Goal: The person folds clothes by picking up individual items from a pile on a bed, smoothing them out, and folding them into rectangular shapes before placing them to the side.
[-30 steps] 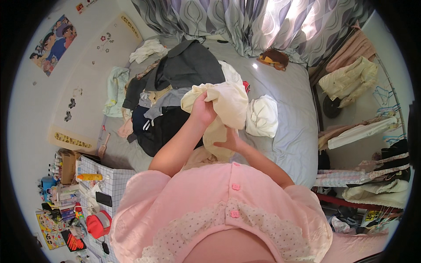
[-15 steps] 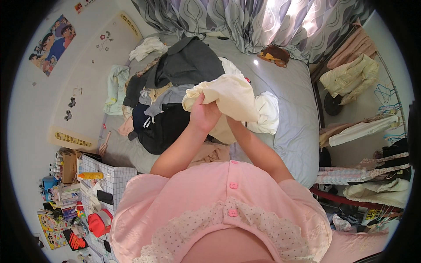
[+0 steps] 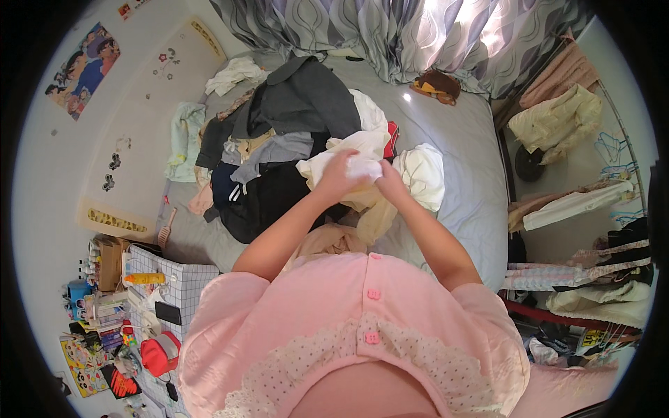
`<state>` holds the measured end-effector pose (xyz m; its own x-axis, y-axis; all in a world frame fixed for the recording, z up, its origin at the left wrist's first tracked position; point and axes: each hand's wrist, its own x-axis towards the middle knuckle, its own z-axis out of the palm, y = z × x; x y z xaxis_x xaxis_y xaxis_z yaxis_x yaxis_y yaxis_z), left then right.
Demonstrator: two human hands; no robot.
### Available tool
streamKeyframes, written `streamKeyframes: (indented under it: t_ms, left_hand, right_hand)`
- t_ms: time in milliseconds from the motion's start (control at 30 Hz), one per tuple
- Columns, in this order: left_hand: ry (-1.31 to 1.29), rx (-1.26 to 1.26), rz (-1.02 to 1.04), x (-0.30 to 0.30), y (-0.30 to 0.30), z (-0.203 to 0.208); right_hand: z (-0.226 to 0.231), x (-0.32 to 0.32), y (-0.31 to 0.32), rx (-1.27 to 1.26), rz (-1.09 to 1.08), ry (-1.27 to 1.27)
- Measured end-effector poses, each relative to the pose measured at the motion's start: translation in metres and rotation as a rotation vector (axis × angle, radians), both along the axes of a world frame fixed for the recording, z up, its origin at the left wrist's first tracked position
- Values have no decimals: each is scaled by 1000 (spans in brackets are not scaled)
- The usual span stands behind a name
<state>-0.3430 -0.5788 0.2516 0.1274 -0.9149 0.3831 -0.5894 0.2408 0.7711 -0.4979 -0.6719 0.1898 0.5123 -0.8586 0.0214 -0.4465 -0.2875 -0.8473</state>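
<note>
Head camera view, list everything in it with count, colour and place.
bed: one, grey, centre
clothes pile: one, mostly dark, on bed
cream cloth: one, cream, held above bed
white bundle: one, white, bed's right half
brown item: one, brown, bed's far corner
curtains: count unclear, grey, far end
large poster: one, multicoloured, left wall
table: one, white checked, lower left
small items: many, mixed, around table
hanging clothes: several, mixed, right
pink top: one, pink, worn
left hand: one, on cream cloth
right hand: one, on cream cloth
</note>
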Motion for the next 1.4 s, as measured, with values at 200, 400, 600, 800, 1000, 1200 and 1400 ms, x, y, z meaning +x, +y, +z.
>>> streamKeyframes:
  t_ms: [200, 400, 600, 800, 1000, 1200, 1400]
  left_hand:
    - [-358, 146, -72, -8, -5, -23]
    - [-343, 169, -29, 13, -3, -31]
    - [-335, 173, 20, 16, -5, -36]
    - [-412, 101, 32, 27, -10, -36]
    - [-282, 270, -42, 47, -20, -30]
    - [-375, 334, -184, 50, -9, 6]
    - [-438, 63, -62, 68, -17, 25]
  right_hand:
    - [21, 17, 28, -56, 115, 14]
    - [-1, 0, 29, -206, 103, 214]
    - [-30, -21, 19, -366, -68, 347]
    - [-36, -35, 15, -393, -208, 315]
    - [-31, -51, 4, -270, -318, 235]
    - [-20, -61, -4, -93, -102, -47]
    - [-12, -73, -1, -294, -3, 448]
